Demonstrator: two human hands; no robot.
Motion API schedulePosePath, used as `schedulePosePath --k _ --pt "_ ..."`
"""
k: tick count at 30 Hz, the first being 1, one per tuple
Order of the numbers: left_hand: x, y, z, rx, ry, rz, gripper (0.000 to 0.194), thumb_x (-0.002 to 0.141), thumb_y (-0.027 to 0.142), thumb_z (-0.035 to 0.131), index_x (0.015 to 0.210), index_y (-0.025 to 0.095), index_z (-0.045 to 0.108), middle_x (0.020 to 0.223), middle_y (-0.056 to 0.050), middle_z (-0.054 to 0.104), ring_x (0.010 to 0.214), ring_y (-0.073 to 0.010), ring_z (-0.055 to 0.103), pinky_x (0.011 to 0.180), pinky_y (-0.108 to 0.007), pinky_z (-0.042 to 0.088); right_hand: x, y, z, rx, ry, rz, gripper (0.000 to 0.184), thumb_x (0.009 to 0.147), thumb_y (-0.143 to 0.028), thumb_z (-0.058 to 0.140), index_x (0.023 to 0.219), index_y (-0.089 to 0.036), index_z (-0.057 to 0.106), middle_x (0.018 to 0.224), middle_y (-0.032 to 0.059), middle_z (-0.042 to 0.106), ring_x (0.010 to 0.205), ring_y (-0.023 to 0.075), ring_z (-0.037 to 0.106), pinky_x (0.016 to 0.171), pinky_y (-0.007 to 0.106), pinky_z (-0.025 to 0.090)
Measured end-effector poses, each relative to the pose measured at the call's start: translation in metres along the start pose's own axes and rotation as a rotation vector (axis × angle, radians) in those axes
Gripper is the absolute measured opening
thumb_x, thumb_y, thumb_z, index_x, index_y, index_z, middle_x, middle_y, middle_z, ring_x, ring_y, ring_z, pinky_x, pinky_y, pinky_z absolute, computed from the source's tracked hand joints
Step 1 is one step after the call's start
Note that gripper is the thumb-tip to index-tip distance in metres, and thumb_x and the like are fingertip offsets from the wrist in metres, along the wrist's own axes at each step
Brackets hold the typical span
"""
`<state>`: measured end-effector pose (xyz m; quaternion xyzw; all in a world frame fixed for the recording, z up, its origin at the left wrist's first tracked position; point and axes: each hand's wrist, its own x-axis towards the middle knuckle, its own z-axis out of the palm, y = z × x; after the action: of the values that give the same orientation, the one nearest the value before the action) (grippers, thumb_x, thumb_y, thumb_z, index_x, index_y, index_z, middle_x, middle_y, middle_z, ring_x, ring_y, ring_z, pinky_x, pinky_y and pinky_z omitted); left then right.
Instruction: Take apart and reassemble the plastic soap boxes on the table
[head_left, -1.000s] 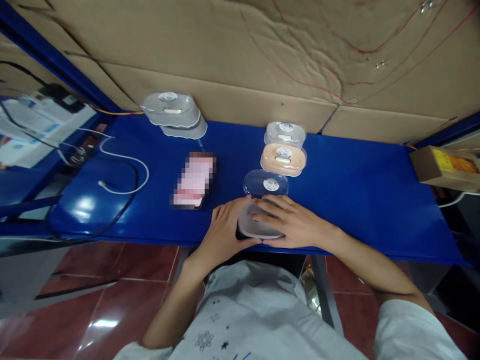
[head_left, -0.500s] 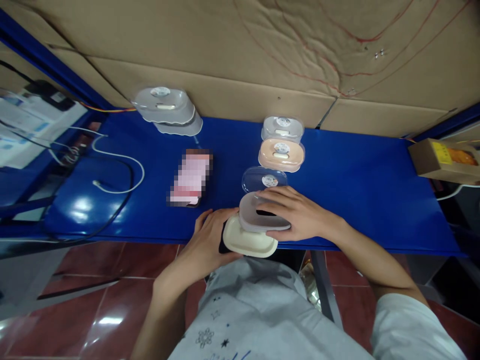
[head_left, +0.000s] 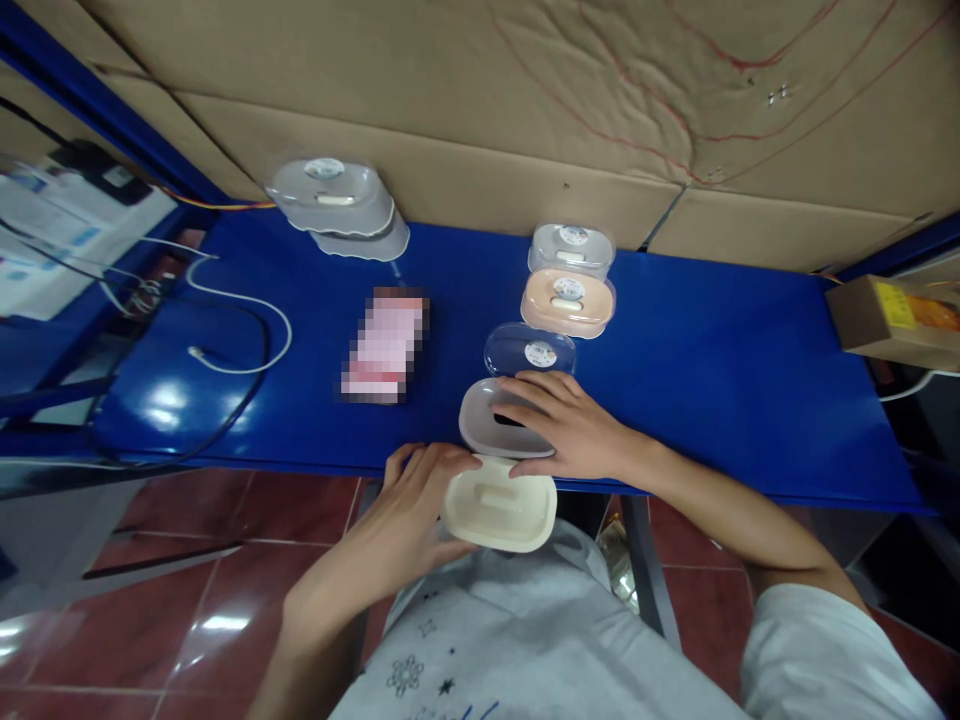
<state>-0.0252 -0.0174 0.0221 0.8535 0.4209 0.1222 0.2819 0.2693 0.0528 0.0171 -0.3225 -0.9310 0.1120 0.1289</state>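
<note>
My left hand (head_left: 409, 505) grips a cream plastic soap-dish tray (head_left: 501, 512) at its left end, holding it off the near edge of the blue table (head_left: 712, 380). Just beyond it, my right hand (head_left: 570, 430) rests curled over a grey-lilac oval piece (head_left: 480, 420) lying on the table. A clear oval lid with a round sticker (head_left: 529, 350) sits right behind that piece.
Further back stand a peach soap box (head_left: 568, 302) and a clear one (head_left: 572, 247). A stack of clear lids (head_left: 337, 200) is at the back left, a blurred pink phone-like item (head_left: 384, 345) mid-left, white cable (head_left: 240, 340) left, cardboard box (head_left: 892, 320) right. Cardboard wall behind.
The cream tray has come out from under the grey-lilac piece and moved toward me in my left hand. My right hand stays on the grey-lilac piece on the table.
</note>
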Motion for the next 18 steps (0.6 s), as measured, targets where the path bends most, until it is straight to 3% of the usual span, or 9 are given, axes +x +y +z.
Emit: schedulePosePath --k 6,11,14,18 --pt "-0.013 -0.001 0.004 0.023 -0.003 0.009 0.081 0.072 0.029 0.095 0.137 0.03 0.047 0.14 -0.012 0.062 0.136 -0.0394 0.058 0.121 -0.072 0.035 0.0 -0.003 0.0 -0.026 -0.019 -0.04 0.088 0.095 -0.081 0.054 0.157 -0.019 0.052 0.171 0.0193 0.043 0.156 0.0384 0.04 0.128 0.063 0.028" --pt "-0.018 -0.005 0.01 0.032 0.029 0.02 0.078 0.078 0.035 0.093 0.139 0.03 0.046 0.143 -0.013 0.061 0.139 -0.0372 0.058 0.126 -0.072 0.028 -0.001 -0.002 -0.006 -0.024 0.025 -0.13 0.071 0.104 -0.073 0.047 0.153 -0.023 0.056 0.166 0.0147 0.052 0.155 0.0325 0.043 0.125 0.055 0.031" --pt "-0.018 -0.007 0.013 0.053 0.053 0.044 0.078 0.081 0.039 0.091 0.142 0.027 0.045 0.144 -0.015 0.059 0.139 -0.0374 0.057 0.125 -0.071 0.029 0.0 -0.001 -0.008 -0.015 0.054 -0.209 0.062 0.106 -0.067 0.049 0.143 -0.019 0.063 0.15 0.0146 0.065 0.143 0.029 0.054 0.12 0.048 0.036" --pt "-0.02 -0.009 0.013 0.08 0.087 0.054 0.08 0.081 0.038 0.091 0.144 0.023 0.045 0.144 -0.017 0.058 0.139 -0.0383 0.056 0.125 -0.069 0.03 0.0 -0.004 -0.007 -0.043 0.033 -0.254 0.041 0.109 -0.052 0.054 0.125 -0.019 0.072 0.112 0.0081 0.078 0.112 0.0239 0.066 0.108 0.042 0.039"
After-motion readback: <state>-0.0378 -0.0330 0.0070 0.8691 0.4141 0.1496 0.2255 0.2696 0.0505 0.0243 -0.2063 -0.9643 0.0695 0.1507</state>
